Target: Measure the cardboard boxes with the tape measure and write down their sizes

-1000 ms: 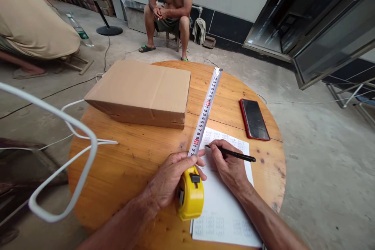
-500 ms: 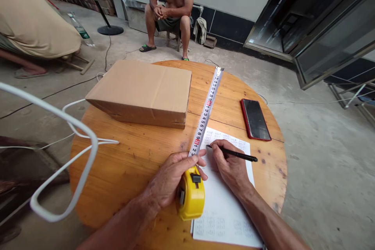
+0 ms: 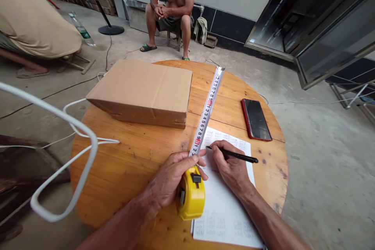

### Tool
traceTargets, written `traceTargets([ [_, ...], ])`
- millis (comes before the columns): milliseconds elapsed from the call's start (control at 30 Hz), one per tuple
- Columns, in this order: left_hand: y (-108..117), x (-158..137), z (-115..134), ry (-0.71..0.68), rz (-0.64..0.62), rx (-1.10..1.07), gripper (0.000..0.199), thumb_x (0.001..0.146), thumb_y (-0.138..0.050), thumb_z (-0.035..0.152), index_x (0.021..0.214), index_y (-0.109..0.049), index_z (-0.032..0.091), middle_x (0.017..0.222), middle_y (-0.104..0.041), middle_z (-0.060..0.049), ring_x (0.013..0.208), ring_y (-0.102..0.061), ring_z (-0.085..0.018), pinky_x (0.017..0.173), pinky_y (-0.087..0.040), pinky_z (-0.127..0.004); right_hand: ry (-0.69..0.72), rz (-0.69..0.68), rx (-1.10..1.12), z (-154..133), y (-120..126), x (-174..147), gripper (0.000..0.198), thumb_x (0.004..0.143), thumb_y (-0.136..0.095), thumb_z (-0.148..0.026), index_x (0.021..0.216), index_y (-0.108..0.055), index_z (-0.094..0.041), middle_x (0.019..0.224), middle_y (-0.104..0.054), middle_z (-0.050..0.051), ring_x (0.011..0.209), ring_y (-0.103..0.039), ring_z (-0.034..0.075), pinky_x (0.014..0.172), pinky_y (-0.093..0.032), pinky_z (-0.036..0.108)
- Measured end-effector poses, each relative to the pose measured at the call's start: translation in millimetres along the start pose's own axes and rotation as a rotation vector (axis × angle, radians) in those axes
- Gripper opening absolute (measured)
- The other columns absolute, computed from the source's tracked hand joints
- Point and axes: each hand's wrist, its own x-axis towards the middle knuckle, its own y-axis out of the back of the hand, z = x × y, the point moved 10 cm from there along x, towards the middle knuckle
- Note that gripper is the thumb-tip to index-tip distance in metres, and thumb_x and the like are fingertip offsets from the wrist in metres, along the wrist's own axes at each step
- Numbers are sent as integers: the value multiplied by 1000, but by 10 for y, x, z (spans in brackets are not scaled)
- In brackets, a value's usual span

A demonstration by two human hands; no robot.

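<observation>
Several fingers of the left hand (image 3: 172, 177) passed beneath the metal-tipped blade (image 3: 203, 119) with the thumb on top, gripping the tape measure (image 3: 193, 199) at lower centre, probably to keep the strip steady and its figures facing up. The right hand (image 3: 230, 168), right of it, held a black pen (image 3: 241, 156) narrowly between thumb and fingers; its tip hung close over the paper (image 3: 219, 191) — whether it touched, I could not tell. That hand seemed to rest on the sheet, which likely helped hold it flat.

Glossy and rounded, the yellow case carried a black slider; the pale, straight blade slanted toward the upper middle, black digits broken by red tens. Handwriting, too small to read, ran across the smooth white page. Beneath lay a round table (image 3: 123, 179) of varnished planks — knotty, with a dark seam. At centre left sat a matte brown cardboard box (image 3: 143, 86), apart from the blade; at right, a phone (image 3: 257, 119) in red casing showed a dark screen.
</observation>
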Motion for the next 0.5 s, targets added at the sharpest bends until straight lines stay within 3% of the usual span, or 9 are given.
traceTargets([
  [333,-2,0,-4,7,-2,7,22,81,-58,34,76,-63,13,74,-71,-10,59,-57,-12,53,-39,-20,-15,15,-3,14,21,-16,14,84,-50,-22,76,-60,-17,61,-54,-2,50,-44,9,47,-36,22],
  [500,7,9,8,-7,-5,13,22,81,-58,35,77,-63,13,80,-71,-11,62,-58,-13,55,-39,-21,-93,30,60,109,46,-25,14,85,-51,-25,76,-59,-18,60,-54,-2,49,-43,9,45,-35,22],
])
